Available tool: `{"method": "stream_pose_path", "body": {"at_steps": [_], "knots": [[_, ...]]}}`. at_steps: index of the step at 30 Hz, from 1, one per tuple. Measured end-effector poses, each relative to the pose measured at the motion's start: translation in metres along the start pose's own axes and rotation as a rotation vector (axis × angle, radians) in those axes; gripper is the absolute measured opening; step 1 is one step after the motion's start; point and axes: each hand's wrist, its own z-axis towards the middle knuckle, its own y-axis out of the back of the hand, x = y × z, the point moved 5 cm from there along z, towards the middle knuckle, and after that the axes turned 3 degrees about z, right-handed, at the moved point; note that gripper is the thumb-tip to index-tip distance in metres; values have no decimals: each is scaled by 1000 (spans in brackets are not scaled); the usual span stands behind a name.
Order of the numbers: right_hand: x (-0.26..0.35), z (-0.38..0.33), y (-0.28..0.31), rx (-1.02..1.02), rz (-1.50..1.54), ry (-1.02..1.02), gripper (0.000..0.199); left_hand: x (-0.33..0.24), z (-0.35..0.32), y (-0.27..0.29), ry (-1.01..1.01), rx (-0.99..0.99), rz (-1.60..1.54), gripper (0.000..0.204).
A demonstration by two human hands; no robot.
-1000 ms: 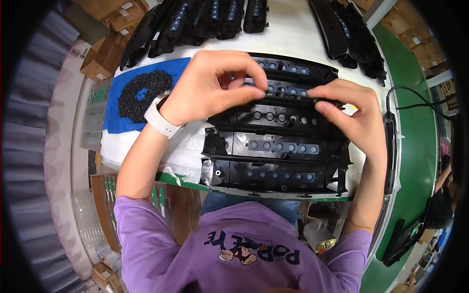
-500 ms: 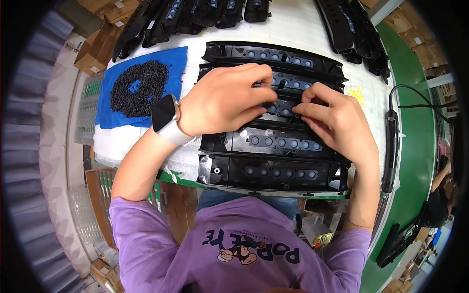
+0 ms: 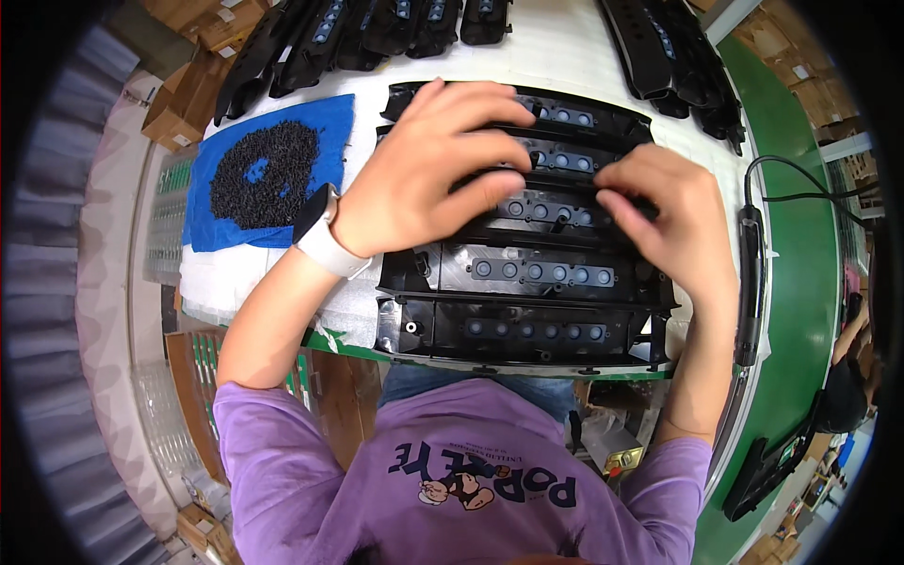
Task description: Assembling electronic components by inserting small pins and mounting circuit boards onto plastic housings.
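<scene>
Several long black plastic housings (image 3: pixel 537 303) lie side by side in front of me, each with a strip of round grey-blue buttons (image 3: pixel 535 273). My left hand (image 3: pixel 438 169) spreads its fingers over the left part of the far housings, with nothing visible in it. At the right end of the middle housings is my right hand (image 3: pixel 670 202). Its fingers are curled, thumb and forefinger close together; whatever they hold is too small or hidden to make out. A small black post-like piece (image 3: pixel 562 220) stands up at the middle button strip.
Left of the housings, a heap of small black screw-like pieces (image 3: pixel 292 155) lies on a blue cloth (image 3: pixel 212 212). More black housings stand at the back left (image 3: pixel 391 28) and back right (image 3: pixel 650 47). A black corded stick-shaped tool (image 3: pixel 749 282) lies along the right table edge.
My left hand has spread its fingers and moved slightly away and to the left. My right hand has shifted right and a little farther off, away from the middle button strip.
</scene>
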Motion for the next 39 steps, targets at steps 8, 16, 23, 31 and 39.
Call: {"method": "stream_pose_path", "body": {"at_steps": [8, 16, 23, 31, 39], "knots": [[-4, 4, -20, 10, 58, -45, 60, 8, -64, 60, 241, -264, 107, 14], [-23, -2, -19, 167, 106, -55, 54, -28, -453, 142, 1278, -875, 747, 24], [11, 7, -1, 141, -106, 54, 43, -155, -666, 14, 2021, -119, 758, 69], [139, -2, 15, 151, -114, 303, 39, -93, -603, -7, 1701, -153, 817, 75], [191, -32, -4, 218, 9, 275, 36, -35, -573, 7, 1819, 26, 581, 54]]}}
